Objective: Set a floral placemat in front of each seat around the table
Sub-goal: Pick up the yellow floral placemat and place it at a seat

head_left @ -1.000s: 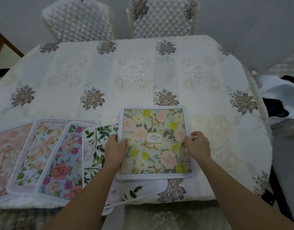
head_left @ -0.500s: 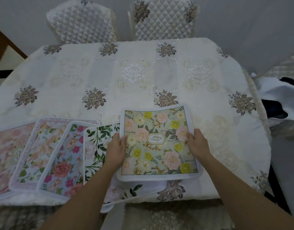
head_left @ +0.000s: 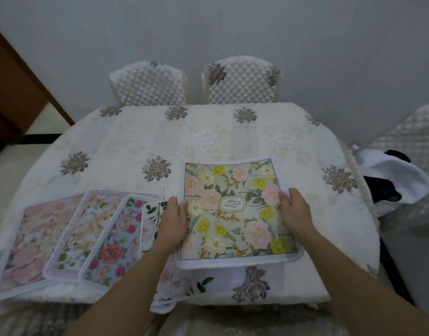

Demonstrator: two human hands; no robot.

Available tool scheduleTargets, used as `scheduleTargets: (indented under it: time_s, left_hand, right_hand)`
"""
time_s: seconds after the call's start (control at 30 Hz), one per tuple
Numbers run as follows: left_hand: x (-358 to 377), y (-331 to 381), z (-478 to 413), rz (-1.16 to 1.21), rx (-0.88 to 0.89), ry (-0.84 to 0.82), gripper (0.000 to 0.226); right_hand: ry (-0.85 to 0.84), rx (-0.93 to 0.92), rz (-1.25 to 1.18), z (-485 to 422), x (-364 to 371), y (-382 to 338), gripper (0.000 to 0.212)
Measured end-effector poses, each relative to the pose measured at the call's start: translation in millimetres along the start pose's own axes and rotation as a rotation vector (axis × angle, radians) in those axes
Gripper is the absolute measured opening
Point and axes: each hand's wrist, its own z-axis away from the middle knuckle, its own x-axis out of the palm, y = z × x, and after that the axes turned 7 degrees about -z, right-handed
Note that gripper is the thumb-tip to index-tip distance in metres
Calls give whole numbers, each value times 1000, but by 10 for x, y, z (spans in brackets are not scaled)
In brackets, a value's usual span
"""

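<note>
A green placemat [head_left: 235, 229] with yellow and pink flowers and a "GARDEN" oval is lifted off the table [head_left: 136, 141], its far edge tilted up. My left hand [head_left: 173, 220] grips its left edge and my right hand [head_left: 294, 210] grips its right edge. Several other floral placemats lie overlapped along the near left edge: a pink one [head_left: 36, 238], a peach one [head_left: 87, 224], a blue one with red flowers [head_left: 116, 241], and a white one with green leaves [head_left: 184, 282] partly under my left arm.
The table wears a cream embroidered cloth. Two quilted chairs [head_left: 148, 83] [head_left: 242, 81] stand at the far side against the wall. Another quilted chair [head_left: 414, 132] with white and dark clothing [head_left: 392, 175] is at the right. A brown door frame is at the far left.
Both hands have lifted the green placemat off the stack and carried it up and away from the near edge. The head view has risen, showing more wall and chairs.
</note>
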Motion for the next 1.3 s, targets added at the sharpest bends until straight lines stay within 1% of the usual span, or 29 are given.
scheduleTargets:
  time_s: [0.2, 0.3, 0.43, 0.63, 0.7, 0.87, 0.97, 1.07, 1.17, 1.3]
  left_hand:
    - [-215, 295, 103, 35, 89, 37, 27]
    - [-193, 422, 155, 68, 150, 14, 27]
    - [9, 604, 216, 81, 243, -69, 28]
    - [569, 1110, 547, 103, 389, -265, 24]
    - [784, 1312, 676, 90, 453, -323, 29]
    - [1326, 1882, 1084, 92, 591, -463, 32]
    - [1643, 2162, 1362, 91, 637, -538, 35]
    - [1934, 2405, 1642, 82, 680, -593, 34]
    - [2214, 2662, 1924, 76, 720, -619, 29]
    - [2665, 3002, 2215, 75, 725, -635, 27]
  right_hand:
    - [68, -57, -15, 187, -324, -319, 27]
    - [143, -51, -9, 335, -515, -334, 27]
    - [242, -14, -31, 644, -843, -227, 27]
    - [463, 182, -139, 1241, -1536, 203, 25]
    - [533, 252, -148, 1477, -1792, 352, 26]
    - [737, 345, -106, 2034, -2426, 708, 30]
    - [833, 411, -147, 2316, -2747, 947, 30]
    - [892, 463, -190, 2543, -3032, 1194, 29]
    - [939, 476, -204, 2684, -3337, 1459, 27]
    - [954, 476, -224, 2705, -3810, 1848, 25]
